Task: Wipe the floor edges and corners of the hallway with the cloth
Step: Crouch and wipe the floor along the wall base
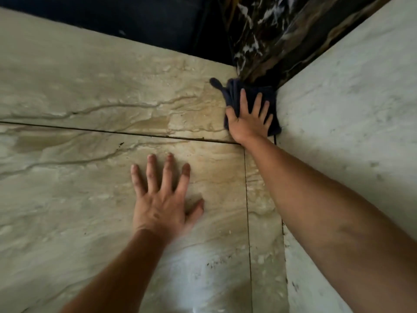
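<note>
The right hand (pixel 248 123) presses flat, fingers spread, on the dark cloth (pixel 232 93), hiding its middle. Beyond the fingertips, the cloth touches the corner. The left hand (pixel 162 204) lies open and empty on the floor (pixel 90 86).

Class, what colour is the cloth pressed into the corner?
Dark navy cloth, head view.

Both hands (left (pixel 161 199), right (pixel 250 119)) flat, fingers spread
</note>
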`<action>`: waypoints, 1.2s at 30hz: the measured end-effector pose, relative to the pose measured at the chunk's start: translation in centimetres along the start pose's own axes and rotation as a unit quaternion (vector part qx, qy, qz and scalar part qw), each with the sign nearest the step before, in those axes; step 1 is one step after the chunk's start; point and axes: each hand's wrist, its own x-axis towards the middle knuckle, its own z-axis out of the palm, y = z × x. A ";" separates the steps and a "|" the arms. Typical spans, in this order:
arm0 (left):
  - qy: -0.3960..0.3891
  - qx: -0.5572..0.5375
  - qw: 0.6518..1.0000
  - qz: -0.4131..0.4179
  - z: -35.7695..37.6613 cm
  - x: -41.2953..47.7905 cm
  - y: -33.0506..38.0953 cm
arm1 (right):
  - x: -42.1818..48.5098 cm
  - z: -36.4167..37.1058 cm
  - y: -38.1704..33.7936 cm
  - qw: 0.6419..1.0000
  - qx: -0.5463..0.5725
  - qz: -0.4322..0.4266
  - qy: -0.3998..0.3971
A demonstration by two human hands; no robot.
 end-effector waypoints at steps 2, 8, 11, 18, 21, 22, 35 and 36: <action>-0.007 0.005 1.000 -0.002 -0.1 0.0 0.1 | -2.8 0.8 1.6 0.999 -0.006 -0.035 0.008; 0.000 0.001 1.000 0.006 0.0 0.0 0.0 | -22.2 6.8 6.4 0.999 -0.017 -0.044 0.024; 0.008 -0.002 1.000 0.005 0.1 0.2 -0.1 | -27.4 8.2 6.2 0.999 -0.015 -0.029 -0.008; -0.012 0.010 1.000 -0.002 -0.1 0.0 -0.1 | -6.7 2.2 -0.1 0.999 0.015 -0.043 -0.005; -0.007 0.012 1.000 -0.001 0.1 0.0 -0.3 | -2.0 0.4 -2.5 0.998 0.025 -0.005 -0.056; -0.004 0.007 1.000 0.001 0.1 0.0 -0.2 | -2.5 0.3 -2.3 0.998 0.019 -0.018 -0.058; -0.016 -0.015 1.000 -0.009 -0.1 0.0 -0.1 | -20.8 6.7 3.9 1.000 0.016 0.016 -0.010; -0.016 -0.014 1.000 -0.007 0.0 0.0 -0.1 | -18.1 5.7 3.3 1.000 0.015 0.007 -0.007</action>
